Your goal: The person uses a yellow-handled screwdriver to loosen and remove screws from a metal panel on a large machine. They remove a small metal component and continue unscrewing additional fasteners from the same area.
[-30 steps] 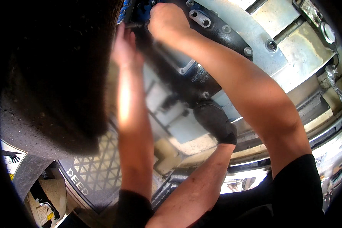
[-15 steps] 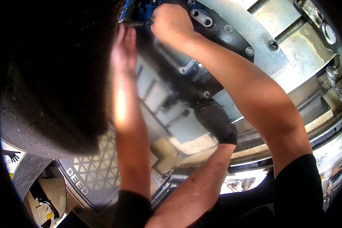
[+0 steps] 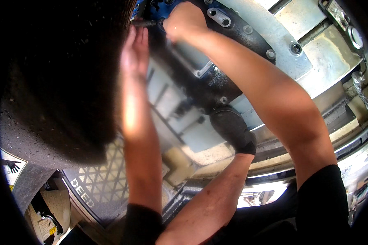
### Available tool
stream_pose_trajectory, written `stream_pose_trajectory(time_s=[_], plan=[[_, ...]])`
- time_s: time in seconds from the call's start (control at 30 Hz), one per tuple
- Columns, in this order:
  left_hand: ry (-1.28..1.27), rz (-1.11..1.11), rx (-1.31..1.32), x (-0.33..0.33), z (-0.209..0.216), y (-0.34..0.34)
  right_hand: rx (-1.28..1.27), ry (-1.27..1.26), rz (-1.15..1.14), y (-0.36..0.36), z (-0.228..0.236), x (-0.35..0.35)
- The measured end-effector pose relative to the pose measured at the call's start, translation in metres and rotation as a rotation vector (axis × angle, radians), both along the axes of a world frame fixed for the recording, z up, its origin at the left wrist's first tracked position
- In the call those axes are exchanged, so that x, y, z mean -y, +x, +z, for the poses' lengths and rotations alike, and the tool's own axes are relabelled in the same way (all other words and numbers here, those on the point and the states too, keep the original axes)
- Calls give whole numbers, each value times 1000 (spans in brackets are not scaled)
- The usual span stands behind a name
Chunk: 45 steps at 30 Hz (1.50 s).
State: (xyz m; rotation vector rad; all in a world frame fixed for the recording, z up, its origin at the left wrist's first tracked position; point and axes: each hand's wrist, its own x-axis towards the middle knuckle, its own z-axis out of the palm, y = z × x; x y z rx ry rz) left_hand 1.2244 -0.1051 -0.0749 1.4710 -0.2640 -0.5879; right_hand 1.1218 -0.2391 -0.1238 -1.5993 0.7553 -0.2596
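Note:
My left hand [image 3: 135,53] reaches up beside a large dark cylindrical machine part [image 3: 65,85], its fingers stretched out and held together. Its fingertips are by a thin dark rod [image 3: 145,23] that runs toward my right hand. My right hand [image 3: 187,21] is closed in a fist at the far end of a black metal casting [image 3: 229,79]; whatever it grips is hidden by the fingers. The casting has several pale bolt bosses, a rectangular opening and a slotted steel link [image 3: 219,18] near the right hand.
The casting rests against a pale metal plate [image 3: 300,67] with a socket bolt [image 3: 295,48]. My foot in a dark shoe [image 3: 231,128] stands below the casting. A patterned dark mat [image 3: 102,179] and a hand-warning label [image 3: 13,166] lie lower left. Machine ledges curve along the right.
My right hand has shifted slightly at the casting, and the dark rod beside it shows more plainly. The left hand stays nearly in place, and the view has moved a little.

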Motion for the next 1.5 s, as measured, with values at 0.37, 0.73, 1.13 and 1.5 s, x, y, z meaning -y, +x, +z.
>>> stream_pose_trajectory(time_s=[0.37,0.73,1.13,1.5], plan=[[-11,11,-24,0,-4,2,90,835,-249,18,4,-8],[-53,20,-28,1,-5,2,150,-720,60,-3,-7,-23],[-49,6,-10,-1,-3,2,23,-581,301,-2,13,-2],[-38,92,-64,-2,-4,4,314,-899,248,-3,-14,-5]])
